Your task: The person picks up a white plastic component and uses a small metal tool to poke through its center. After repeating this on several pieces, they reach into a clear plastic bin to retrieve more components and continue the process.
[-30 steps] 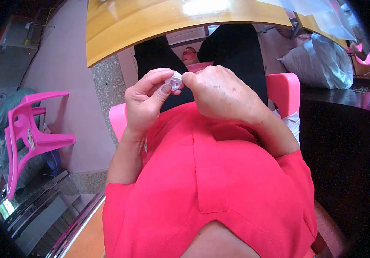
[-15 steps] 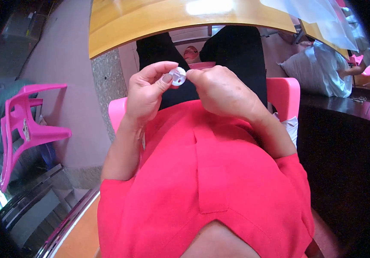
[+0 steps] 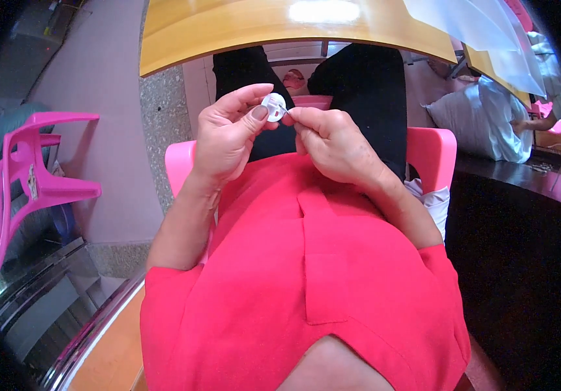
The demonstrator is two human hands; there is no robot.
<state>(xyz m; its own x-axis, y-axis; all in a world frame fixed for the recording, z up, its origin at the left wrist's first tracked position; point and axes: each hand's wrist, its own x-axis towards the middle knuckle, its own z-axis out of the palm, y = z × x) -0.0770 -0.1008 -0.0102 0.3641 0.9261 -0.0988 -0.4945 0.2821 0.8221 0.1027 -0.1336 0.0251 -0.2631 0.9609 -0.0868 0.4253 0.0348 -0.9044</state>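
Note:
Between the thumb and fingers of my left hand (image 3: 228, 140) is a small round white plastic disc (image 3: 274, 108), tilted toward me, with a small dark opening in its face. My right hand (image 3: 340, 146) is closed in a pinch at the disc's right edge. From its fingertips a thin, short sliver (image 3: 285, 111) reaches the disc; it is too small to name, and the curled fingers hide the rest of it. Both hands are held above my lap, short of the table edge.
A glossy yellow table (image 3: 228, 39) spans the far side, with a clear plastic sheet (image 3: 469, 26) at its right. A pink bucket-like container (image 3: 312, 101) sits between my legs. At left hangs or stands a pink chair (image 3: 46, 186). Another person's arm (image 3: 541, 122) touches a white sack (image 3: 479, 117) at right.
My right hand has drawn back slightly from the disc and turned, so the thin sliver now shows. The disc faces me a little more. The whole view has shifted slightly.

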